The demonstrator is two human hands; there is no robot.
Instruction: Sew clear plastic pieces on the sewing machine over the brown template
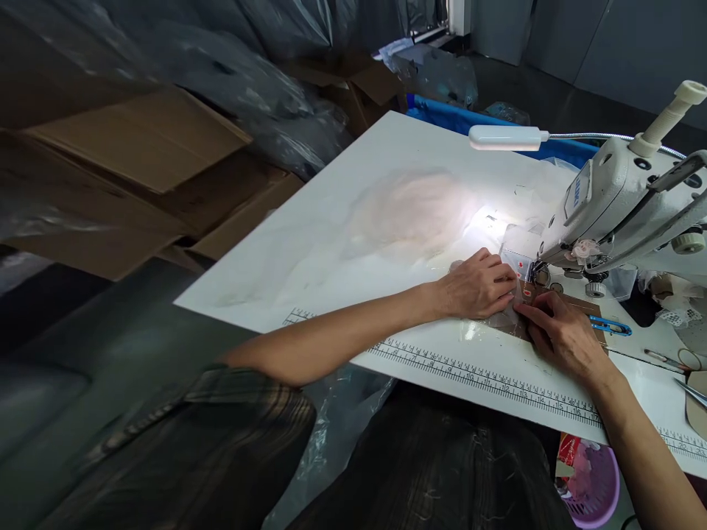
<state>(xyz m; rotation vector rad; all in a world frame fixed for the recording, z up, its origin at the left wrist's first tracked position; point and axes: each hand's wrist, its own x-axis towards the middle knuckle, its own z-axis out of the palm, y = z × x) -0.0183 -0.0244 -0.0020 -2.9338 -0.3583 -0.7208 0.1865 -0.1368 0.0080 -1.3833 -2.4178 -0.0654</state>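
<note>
A clear plastic piece with small red marks (511,254) lies at the needle area of a white sewing machine (602,191). My left hand (480,285) has its fingers curled down on this plastic, left of the presser foot. Close by on the right, my right hand (566,335) is closed with its index fingertip at the plastic's near edge. The fingers partly cover the plastic, so its full outline is hidden. Under both hands is a brown plate (513,325) on the table. Beside my right hand lie blue thread snips (610,325).
The white table (309,250) has a ruler scale (469,375) along its near edge. A lit lamp (505,138) hangs over the work. Cardboard boxes (143,140) and plastic bags stand left. A purple basket (599,489) sits below right; metal scissors (690,390) lie at the right edge.
</note>
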